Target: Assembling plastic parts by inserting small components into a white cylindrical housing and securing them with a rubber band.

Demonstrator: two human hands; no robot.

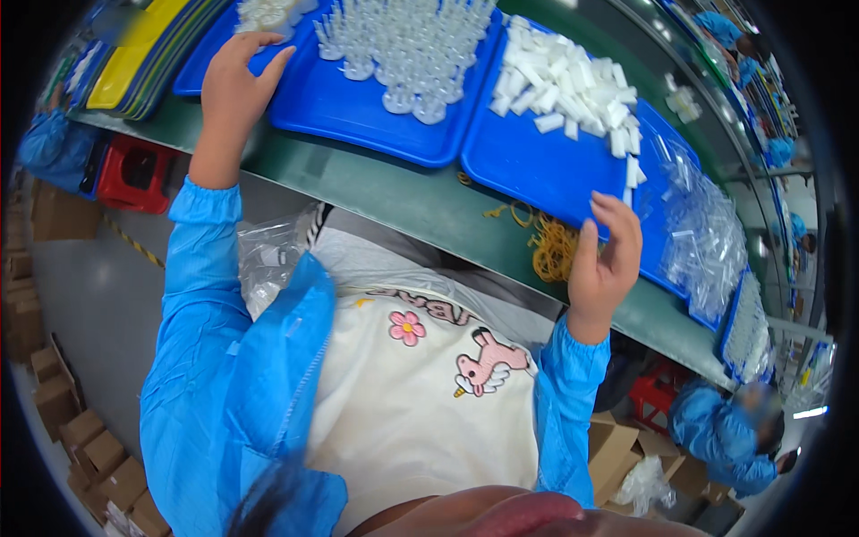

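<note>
My left hand reaches over the near edge of the far-left blue tray, close to a pile of pale clear pieces. Its thumb and fingers are apart, and I see nothing between them. Beside it, a second blue tray bears many clear, round-based plastic parts with thin stems. My right hand is near the front corner of a third blue tray, which holds small white blocks. Its fingers curve, with the thumb apart. A heap of yellow rubber bands lies just left of it.
Clear plastic strips or tubes fill a tray at the right, with another filled tray beyond. Stacked yellow and blue trays stand far left on the green table. Co-workers in blue sit at left and right.
</note>
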